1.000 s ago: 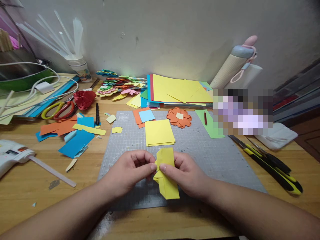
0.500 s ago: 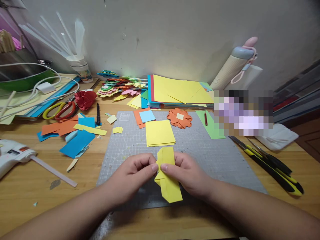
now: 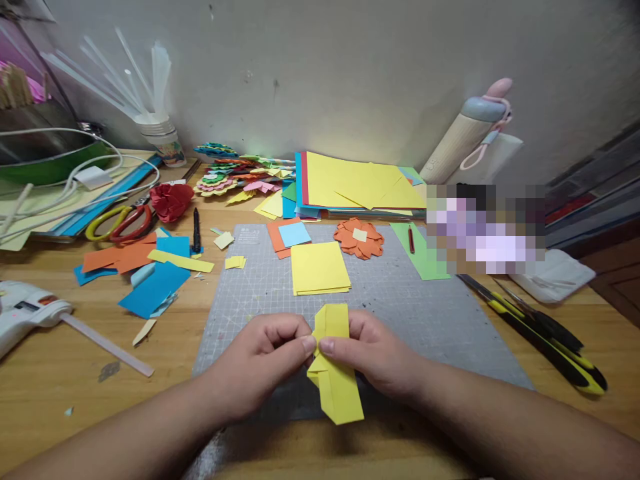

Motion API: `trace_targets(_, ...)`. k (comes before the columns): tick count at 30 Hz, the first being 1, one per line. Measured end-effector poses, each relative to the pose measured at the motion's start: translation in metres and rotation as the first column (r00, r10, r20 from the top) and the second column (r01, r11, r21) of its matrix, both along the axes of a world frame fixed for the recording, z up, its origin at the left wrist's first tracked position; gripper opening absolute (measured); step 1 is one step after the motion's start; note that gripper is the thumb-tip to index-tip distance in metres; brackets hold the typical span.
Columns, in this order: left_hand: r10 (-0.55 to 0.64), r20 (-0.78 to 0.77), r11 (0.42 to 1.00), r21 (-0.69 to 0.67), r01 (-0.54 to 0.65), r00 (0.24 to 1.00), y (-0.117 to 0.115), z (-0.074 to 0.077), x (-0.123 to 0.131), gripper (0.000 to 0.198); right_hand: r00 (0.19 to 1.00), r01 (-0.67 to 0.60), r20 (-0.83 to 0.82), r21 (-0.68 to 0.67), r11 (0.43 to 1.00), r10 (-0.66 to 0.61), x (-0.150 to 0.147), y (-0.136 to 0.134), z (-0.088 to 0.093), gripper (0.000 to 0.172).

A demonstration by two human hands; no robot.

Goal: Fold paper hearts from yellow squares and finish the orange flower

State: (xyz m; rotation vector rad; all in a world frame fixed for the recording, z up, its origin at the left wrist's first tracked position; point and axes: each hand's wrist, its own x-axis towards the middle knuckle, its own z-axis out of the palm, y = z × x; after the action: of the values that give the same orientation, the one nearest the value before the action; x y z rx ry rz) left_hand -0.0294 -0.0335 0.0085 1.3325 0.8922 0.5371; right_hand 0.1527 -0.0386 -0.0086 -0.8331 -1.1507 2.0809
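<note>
A folded piece of yellow paper (image 3: 340, 383) is held upright between my two hands, above the front of the grey cutting mat (image 3: 250, 280). My left hand (image 3: 280, 353) pinches its left edge between thumb and finger, where small folded flaps stick out. With the thumb across its face and the fingers behind, my right hand (image 3: 370, 347) grips the paper from the right. Just beyond lies a small stack of yellow paper squares (image 3: 321, 268). An orange paper flower (image 3: 359, 238) with a pale square centre rests behind that stack.
To the left lie a glue gun (image 3: 30, 307), blue paper scraps (image 3: 155, 287) and scissors (image 3: 131, 223). Coloured sheets (image 3: 360, 177) are stacked by the wall. At right are a yellow-black utility knife (image 3: 545, 347), a red pencil (image 3: 411, 239) on green paper and a bottle (image 3: 465, 133).
The folded yellow paper and both hands have come slightly lower and nearer to me. Both hands keep their hold; the things on the table stay in place.
</note>
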Motion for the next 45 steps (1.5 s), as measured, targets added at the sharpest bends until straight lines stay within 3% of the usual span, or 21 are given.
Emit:
trace_targets(13, -0.009, -0.063, 0.981, 0.195, 0.021, 0.998, 0.0, -0.002, -0.001, 0.029, 0.998, -0.067, 0.002, 0.07, 0.995, 0.067, -0.002, -0.001, 0.0, 0.026)
trace_targets(23, -0.007, -0.017, 1.0, -0.009, 0.007, 1.0, 0.0, -0.003, 0.003, 0.027, 0.997, -0.076, 0.001, 0.111, 0.991, 0.076, -0.002, 0.001, 0.002, 0.022)
trace_targets(30, -0.034, -0.005, 0.999, 0.021, 0.034, 0.999, 0.0, -0.004, 0.001, 0.029, 0.997, -0.068, 0.043, 0.069, 0.995, 0.065, -0.001, 0.001, 0.002, 0.025)
trace_targets(35, 0.078, -0.004, 0.991, 0.109, -0.077, 0.997, 0.002, -0.002, 0.003, 0.028, 1.0, 0.016, -0.002, 0.04, 0.999, -0.015, 0.0, 0.002, 0.001, 0.025)
trace_targets(39, 0.14, 0.007, 0.982, 0.126, -0.139, 0.99, 0.002, -0.004, 0.003, 0.029, 1.0, -0.003, 0.028, 0.028, 1.0, 0.002, -0.001, 0.002, 0.001, 0.027)
trace_targets(42, 0.132, 0.024, 0.99, 0.049, -0.133, 0.991, 0.002, -0.009, 0.002, 0.03, 0.995, -0.011, 0.1, 0.002, 1.0, 0.011, -0.001, 0.002, 0.001, 0.029)
trace_targets(45, 0.125, 0.069, 0.991, -0.053, -0.122, 0.99, 0.003, -0.012, 0.003, 0.031, 0.991, 0.077, 0.107, -0.002, 0.997, -0.076, -0.002, 0.003, 0.002, 0.03)
